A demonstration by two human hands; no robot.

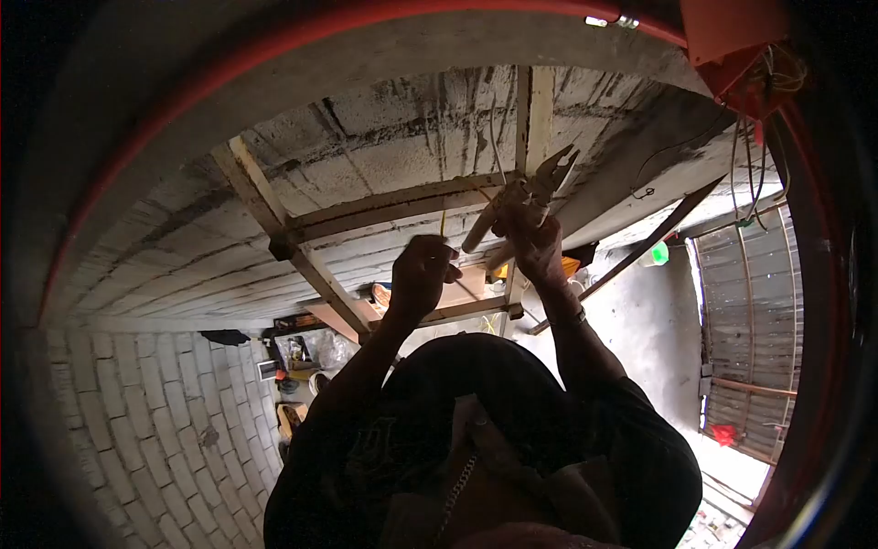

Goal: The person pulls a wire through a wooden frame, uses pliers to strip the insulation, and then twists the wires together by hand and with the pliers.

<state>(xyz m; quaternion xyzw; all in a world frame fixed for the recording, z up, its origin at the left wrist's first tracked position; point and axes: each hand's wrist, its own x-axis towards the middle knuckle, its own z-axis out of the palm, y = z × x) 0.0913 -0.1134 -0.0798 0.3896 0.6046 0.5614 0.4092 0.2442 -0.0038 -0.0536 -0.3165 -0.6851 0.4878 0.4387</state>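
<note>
My right hand (535, 247) is raised in front of me, its fingers wrapped around a pair of pliers (551, 176). The jaws point up and away and stand apart. One pale, thick handle sticks out to the left of the hand. Beside it, my left hand (422, 276) is closed with bent fingers, in a pinch. A thin yellow wire (444, 221) rises from its fingertips. Part of the grip is dark and hard to see. The two hands are apart.
A metal frame (384, 209) runs across the block wall. Overhead curves a red conduit (274, 35), with a red box (745, 64) at upper right and several loose wires (745, 174) hanging from it. Assorted items (302, 357) lie at lower left by a brick surface (165, 412).
</note>
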